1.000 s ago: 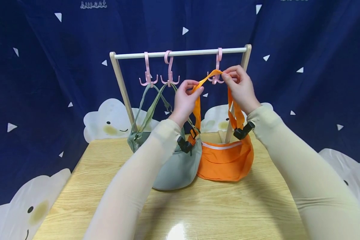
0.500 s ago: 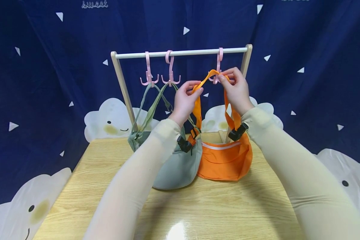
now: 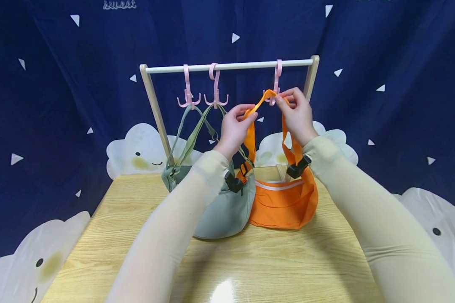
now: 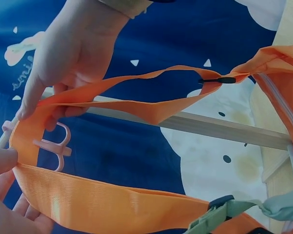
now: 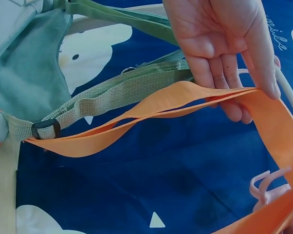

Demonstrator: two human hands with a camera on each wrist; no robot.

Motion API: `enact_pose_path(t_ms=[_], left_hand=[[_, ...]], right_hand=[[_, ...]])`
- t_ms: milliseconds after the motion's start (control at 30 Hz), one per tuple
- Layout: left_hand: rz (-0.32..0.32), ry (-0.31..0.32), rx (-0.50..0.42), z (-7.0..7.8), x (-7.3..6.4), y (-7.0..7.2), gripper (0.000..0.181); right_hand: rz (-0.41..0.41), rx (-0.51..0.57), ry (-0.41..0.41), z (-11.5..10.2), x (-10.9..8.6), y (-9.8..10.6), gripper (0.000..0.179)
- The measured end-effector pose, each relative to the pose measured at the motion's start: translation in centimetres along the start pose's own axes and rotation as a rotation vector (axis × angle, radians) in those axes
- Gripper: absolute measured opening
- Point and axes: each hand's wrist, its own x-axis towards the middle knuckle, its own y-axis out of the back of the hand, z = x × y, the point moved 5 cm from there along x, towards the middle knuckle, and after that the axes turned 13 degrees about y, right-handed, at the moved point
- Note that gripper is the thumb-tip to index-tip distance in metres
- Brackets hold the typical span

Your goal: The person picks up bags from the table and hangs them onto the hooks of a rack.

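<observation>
An orange waist bag sits on the table, its strap drawn up in an arch. My left hand pinches the strap's left side between thumb and fingers; in the right wrist view this hand shows palm on. My right hand pinches the strap farther right, beside the right pink hook. In the left wrist view the strap stretches between both hands, the hook's prongs beside the loop. Black buckles hang low on the strap.
A grey-green bag stands left of the orange one, its straps running up to two other pink hooks. The hooks hang from a white rail on wooden legs. Behind is a dark blue curtain; below, a wooden table.
My right hand has moved left and slightly down with the strap, up to the right pink hook. The left hand has barely moved. The orange strap's arch has narrowed.
</observation>
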Motion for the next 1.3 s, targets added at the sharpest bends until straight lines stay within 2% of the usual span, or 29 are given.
enact_pose_path(t_ms=[233, 600, 867, 1300], left_hand=[[0.004, 0.019, 0.022, -0.4, -0.1, 0.0, 0.027], [0.013, 0.02, 0.028, -0.7, 0.1, -0.2, 0.026], [0.03, 0.054, 0.033, -1.0, -0.2, -0.3, 0.025], [0.053, 0.051, 0.05, -1.6, 0.0, -0.7, 0.026]], right_hand=[[-0.007, -0.057, 0.01, 0.4, -0.1, -0.1, 0.033], [0.015, -0.087, 0.012, 0.6, 0.0, -0.1, 0.032], [0.01, -0.084, -0.028, 1.3, 0.0, -0.3, 0.031], [-0.039, -0.101, -0.087, 1.9, -0.1, -0.5, 0.034]])
